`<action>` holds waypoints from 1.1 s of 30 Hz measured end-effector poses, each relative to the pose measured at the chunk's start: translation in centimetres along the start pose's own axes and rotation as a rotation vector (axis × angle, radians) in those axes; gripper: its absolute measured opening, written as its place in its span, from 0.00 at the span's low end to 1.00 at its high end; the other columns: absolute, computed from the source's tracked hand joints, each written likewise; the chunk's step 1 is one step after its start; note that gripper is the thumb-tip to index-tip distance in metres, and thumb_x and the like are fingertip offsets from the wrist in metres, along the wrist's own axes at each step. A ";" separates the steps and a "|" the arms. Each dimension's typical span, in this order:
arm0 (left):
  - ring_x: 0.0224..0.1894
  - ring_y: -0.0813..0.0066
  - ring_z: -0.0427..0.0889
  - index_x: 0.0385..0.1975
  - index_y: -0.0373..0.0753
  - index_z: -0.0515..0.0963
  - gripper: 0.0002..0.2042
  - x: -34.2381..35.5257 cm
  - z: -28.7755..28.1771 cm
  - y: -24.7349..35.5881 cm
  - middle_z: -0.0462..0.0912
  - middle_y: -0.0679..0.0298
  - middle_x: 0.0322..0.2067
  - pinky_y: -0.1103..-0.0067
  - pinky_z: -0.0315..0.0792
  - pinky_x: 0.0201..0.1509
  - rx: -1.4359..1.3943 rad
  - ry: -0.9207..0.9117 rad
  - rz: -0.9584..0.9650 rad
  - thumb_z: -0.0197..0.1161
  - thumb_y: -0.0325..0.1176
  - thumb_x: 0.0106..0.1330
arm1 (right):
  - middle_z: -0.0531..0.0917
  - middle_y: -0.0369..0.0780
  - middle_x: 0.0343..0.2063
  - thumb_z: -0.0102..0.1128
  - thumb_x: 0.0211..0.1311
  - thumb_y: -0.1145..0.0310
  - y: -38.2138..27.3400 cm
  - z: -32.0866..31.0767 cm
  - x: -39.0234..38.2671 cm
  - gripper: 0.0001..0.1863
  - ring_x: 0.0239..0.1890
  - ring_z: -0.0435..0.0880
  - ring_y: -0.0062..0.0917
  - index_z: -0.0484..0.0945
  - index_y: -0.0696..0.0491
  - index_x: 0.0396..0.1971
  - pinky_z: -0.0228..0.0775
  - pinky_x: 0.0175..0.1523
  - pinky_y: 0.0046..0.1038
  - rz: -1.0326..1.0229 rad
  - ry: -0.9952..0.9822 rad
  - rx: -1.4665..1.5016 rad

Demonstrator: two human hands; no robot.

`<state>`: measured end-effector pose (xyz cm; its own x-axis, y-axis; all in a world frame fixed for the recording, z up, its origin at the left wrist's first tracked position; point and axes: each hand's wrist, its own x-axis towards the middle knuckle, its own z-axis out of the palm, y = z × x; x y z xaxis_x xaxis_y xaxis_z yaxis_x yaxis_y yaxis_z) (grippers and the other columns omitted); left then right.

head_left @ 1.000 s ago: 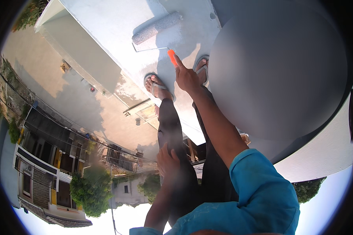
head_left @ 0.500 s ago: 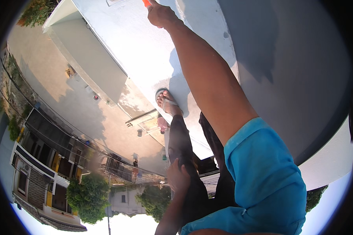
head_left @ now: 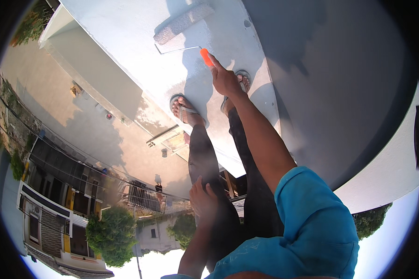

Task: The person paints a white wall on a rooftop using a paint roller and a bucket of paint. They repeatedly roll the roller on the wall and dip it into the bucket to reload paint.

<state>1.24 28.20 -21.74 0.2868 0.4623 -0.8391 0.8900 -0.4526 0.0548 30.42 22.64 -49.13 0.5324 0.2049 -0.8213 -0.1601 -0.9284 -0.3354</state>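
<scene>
My right hand (head_left: 226, 83) is closed around the orange handle of a paint roller (head_left: 184, 24). The roller's pale, speckled sleeve lies on the white ledge (head_left: 121, 39) ahead of my feet, joined to the handle by a thin bent wire frame. Sandals are on both feet, and the right foot (head_left: 243, 83) is partly behind my right wrist. My left hand (head_left: 203, 199) rests on my left leg, its fingers and thumb apart, with nothing in it.
A grey wall (head_left: 340, 83) rises along the ledge's right side. At left the ledge drops to a paved yard (head_left: 95, 130) far below. Wires (head_left: 79, 160) cross above the yard. Houses (head_left: 56, 204) and a leafy tree (head_left: 111, 235) stand beyond.
My right hand has come back toward my feet, pulling the roller; its sleeve and wire frame now show. My right foot has come into view. The left hand still rests on the leg.
</scene>
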 end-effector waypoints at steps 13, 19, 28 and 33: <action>0.62 0.55 0.76 0.64 0.46 0.74 0.21 0.9 -0.8 0.4 0.80 0.60 0.58 0.60 0.71 0.63 0.045 -0.131 -0.056 0.59 0.38 0.71 | 0.85 0.62 0.40 0.43 0.79 0.59 9.8 6.2 -10.5 0.30 0.43 0.84 0.61 0.53 0.30 0.78 0.76 0.50 0.54 -0.042 0.199 0.020; 0.62 0.57 0.75 0.64 0.47 0.74 0.22 1.1 -0.6 -0.2 0.80 0.61 0.58 0.60 0.70 0.64 0.016 -0.126 -0.101 0.59 0.40 0.71 | 0.85 0.56 0.47 0.41 0.80 0.56 -0.8 -0.9 0.9 0.29 0.48 0.84 0.57 0.52 0.31 0.78 0.75 0.54 0.52 -0.009 0.040 0.118; 0.60 0.57 0.76 0.63 0.48 0.74 0.21 1.0 -0.3 0.5 0.81 0.61 0.56 0.60 0.70 0.63 0.002 -0.092 -0.142 0.59 0.40 0.70 | 0.85 0.48 0.53 0.36 0.78 0.51 -16.4 -9.8 14.0 0.30 0.54 0.84 0.50 0.52 0.30 0.78 0.75 0.60 0.49 -0.072 0.017 0.149; 0.59 0.56 0.76 0.64 0.48 0.74 0.22 0.6 0.7 -0.3 0.81 0.61 0.55 0.59 0.70 0.63 -0.026 -0.044 -0.077 0.59 0.40 0.70 | 0.79 0.43 0.43 0.35 0.80 0.52 -17.8 -11.2 17.9 0.21 0.44 0.77 0.40 0.59 0.39 0.67 0.69 0.50 0.43 -0.148 0.168 0.013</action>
<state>0.89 28.12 -22.61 0.2020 0.4606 -0.8643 0.9180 -0.3966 0.0032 52.04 39.35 -52.69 0.6815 0.2833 -0.6748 -0.0802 -0.8876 -0.4536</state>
